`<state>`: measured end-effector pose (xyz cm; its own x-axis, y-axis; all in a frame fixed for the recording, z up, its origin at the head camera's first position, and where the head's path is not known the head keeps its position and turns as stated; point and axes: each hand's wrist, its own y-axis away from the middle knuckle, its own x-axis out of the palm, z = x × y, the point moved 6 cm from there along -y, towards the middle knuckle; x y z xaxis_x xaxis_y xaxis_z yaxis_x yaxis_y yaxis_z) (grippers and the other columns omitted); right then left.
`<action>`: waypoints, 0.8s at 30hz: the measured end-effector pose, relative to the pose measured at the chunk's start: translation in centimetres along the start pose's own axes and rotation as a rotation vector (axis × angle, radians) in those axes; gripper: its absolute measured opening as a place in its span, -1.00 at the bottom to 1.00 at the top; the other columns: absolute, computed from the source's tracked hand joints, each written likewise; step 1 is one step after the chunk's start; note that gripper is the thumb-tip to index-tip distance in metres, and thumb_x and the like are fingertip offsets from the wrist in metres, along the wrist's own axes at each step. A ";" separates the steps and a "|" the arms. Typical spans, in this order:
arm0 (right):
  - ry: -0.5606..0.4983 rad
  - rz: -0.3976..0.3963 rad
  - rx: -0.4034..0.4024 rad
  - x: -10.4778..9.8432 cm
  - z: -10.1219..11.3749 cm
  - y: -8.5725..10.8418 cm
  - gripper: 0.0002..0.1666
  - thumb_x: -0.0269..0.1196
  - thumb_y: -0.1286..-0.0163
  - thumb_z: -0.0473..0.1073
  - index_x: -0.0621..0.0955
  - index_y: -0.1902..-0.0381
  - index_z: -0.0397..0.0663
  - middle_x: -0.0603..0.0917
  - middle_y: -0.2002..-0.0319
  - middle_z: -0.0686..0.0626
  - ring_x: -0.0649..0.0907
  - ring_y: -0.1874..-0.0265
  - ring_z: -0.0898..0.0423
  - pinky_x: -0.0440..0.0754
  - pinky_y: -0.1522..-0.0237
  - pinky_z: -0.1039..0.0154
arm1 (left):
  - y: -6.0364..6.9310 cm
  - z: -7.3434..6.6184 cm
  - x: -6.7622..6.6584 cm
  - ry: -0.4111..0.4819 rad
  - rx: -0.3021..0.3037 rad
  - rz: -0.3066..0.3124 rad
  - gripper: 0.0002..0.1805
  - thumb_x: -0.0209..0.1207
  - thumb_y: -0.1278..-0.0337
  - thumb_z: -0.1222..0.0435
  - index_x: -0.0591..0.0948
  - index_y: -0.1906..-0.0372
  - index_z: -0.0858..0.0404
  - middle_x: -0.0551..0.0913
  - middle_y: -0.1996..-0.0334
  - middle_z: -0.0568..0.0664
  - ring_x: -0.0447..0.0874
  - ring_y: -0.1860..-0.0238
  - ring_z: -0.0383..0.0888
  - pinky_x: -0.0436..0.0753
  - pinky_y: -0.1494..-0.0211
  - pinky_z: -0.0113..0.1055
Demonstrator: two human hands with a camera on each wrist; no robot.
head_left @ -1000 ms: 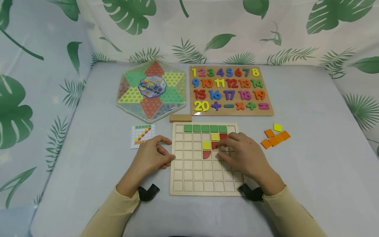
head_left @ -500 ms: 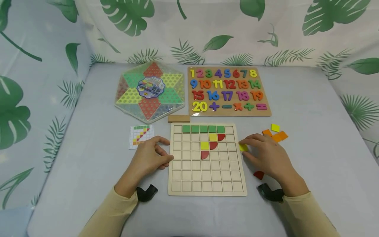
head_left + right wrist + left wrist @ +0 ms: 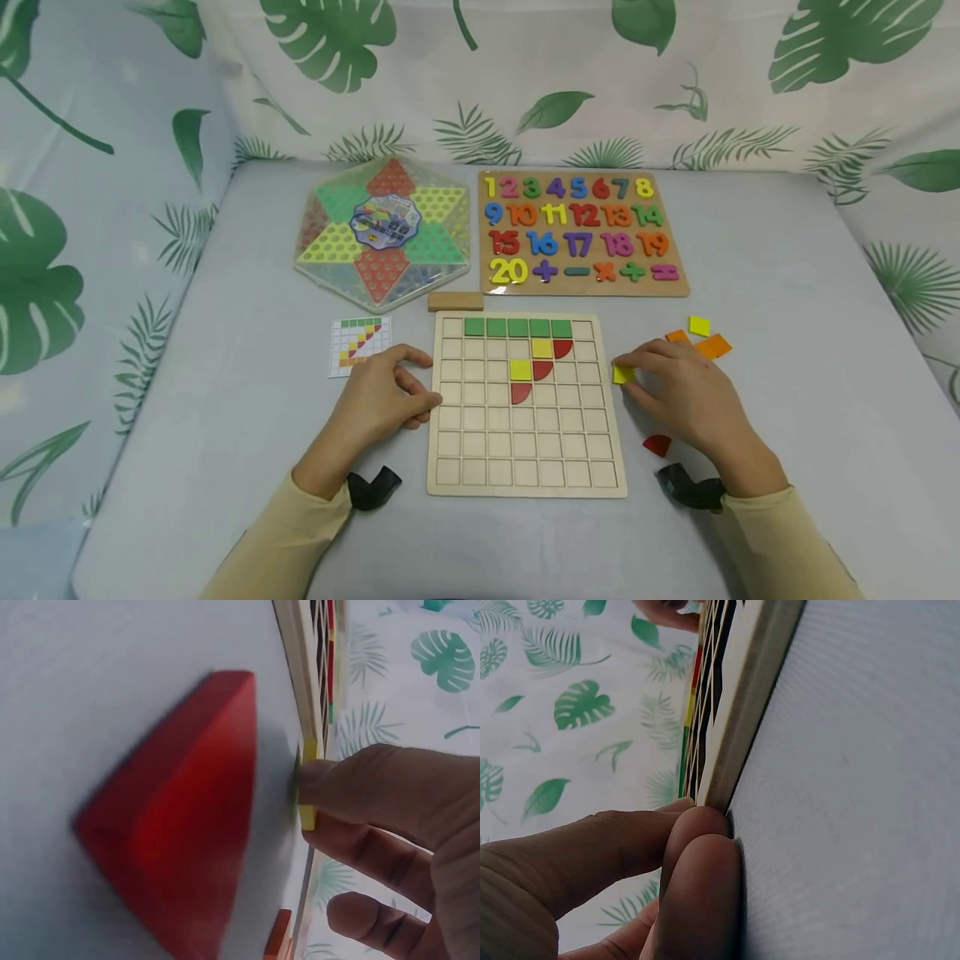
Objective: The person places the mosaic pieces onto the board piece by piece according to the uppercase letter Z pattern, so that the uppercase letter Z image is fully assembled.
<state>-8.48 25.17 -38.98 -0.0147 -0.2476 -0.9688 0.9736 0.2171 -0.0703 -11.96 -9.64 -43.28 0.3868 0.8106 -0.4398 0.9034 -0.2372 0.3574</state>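
Note:
A wooden grid board lies on the table, with a row of green squares, two yellow squares and three red quarter-circle tiles set in its cells. Beside its left edge is my left hand, relaxed, fingertips touching the rim. My right hand, just right of the board, pinches a yellow square tile between thumb and fingers; the right wrist view shows this tile edge-on. A loose red quarter-circle tile lies below that hand. Left of the board lies a pattern card, partly behind the left hand.
Several orange tiles and one yellow tile lie right of the board, partly hidden by the right hand. Behind stand a hexagonal Chinese checkers set, a number puzzle and a small wooden block.
My right hand has left the red quarter-circle on the board, moved right and taken hold of a yellow square tile on the table. The left hand stays at the board's edge.

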 end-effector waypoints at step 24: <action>-0.161 -0.016 -0.306 2.0 9.8 -3.9 -0.71 0.57 -0.13 -0.18 0.82 0.15 -0.02 0.79 0.20 0.04 0.72 0.12 0.03 0.77 0.01 0.04 | -0.1 0.0 -0.1 0.002 0.007 -0.004 -0.49 0.51 -0.04 0.32 0.61 -0.13 0.19 0.77 0.51 -0.05 0.73 0.64 -0.19 0.71 0.49 -0.32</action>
<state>-10.11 14.52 -38.29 0.0305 -0.3938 -0.9187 0.8598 0.4790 -0.1768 -12.08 -9.68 -43.24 0.3827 0.8128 -0.4393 0.9062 -0.2376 0.3497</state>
